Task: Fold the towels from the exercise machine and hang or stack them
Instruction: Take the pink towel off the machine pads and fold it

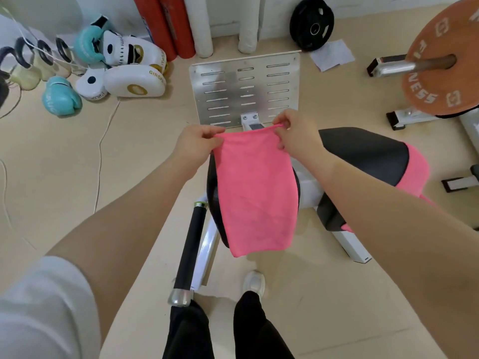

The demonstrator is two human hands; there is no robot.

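A pink towel (255,193) hangs in the air in front of me, held by its top edge over the black seat pad (363,154) of the exercise machine. My left hand (198,142) pinches the top left corner. My right hand (295,133) pinches the top right corner. The towel looks doubled over and drops straight down to about knee height. A second pink towel (416,169) lies draped over the right end of the black pad, with part of it hidden behind my right forearm.
The machine's metal foot plate (246,86) stands ahead, and a black handle bar (190,250) is low at left. Boxing gloves and pads (121,66) lie at far left, with kettlebells (26,66) beside them. An orange weight plate (445,60) on a bar is at right. A white cord (99,161) runs across the floor.
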